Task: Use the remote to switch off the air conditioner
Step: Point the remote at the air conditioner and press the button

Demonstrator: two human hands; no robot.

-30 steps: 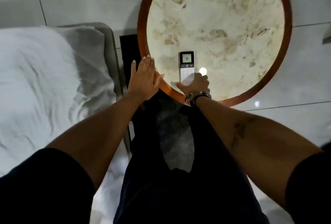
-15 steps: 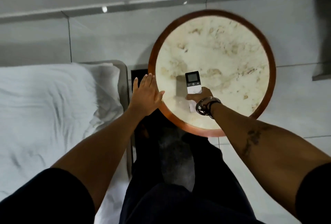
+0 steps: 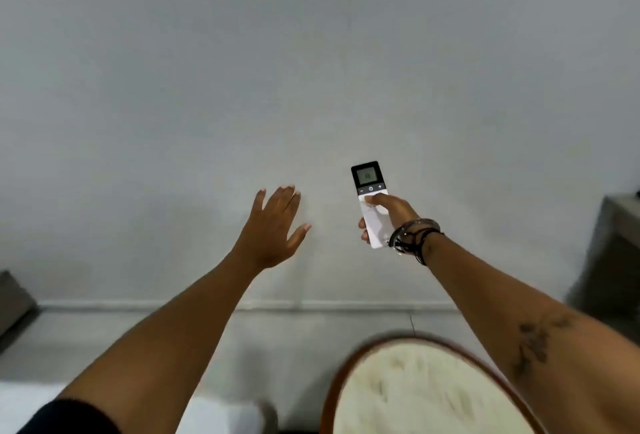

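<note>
My right hand (image 3: 391, 213) holds a slim white remote (image 3: 370, 201) upright in front of a plain grey wall. The remote has a dark top with a small lit screen and a row of buttons under it. My thumb lies across its white body just below those buttons. Several bracelets circle that wrist. To the left, my left hand (image 3: 275, 225) is raised with fingers spread and holds nothing. No air conditioner is in view.
The round marble-topped table with a wooden rim (image 3: 337, 385) shows at the bottom right, blurred. White bedding (image 3: 214, 416) lies at the bottom left. A grey cabinet (image 3: 609, 253) stands at the right edge, a dark object (image 3: 14, 298) at the left edge.
My right hand lifted the remote off the round table and raised it toward the wall. The view tilted up from the table to the wall. My left hand rose too, still spread.
</note>
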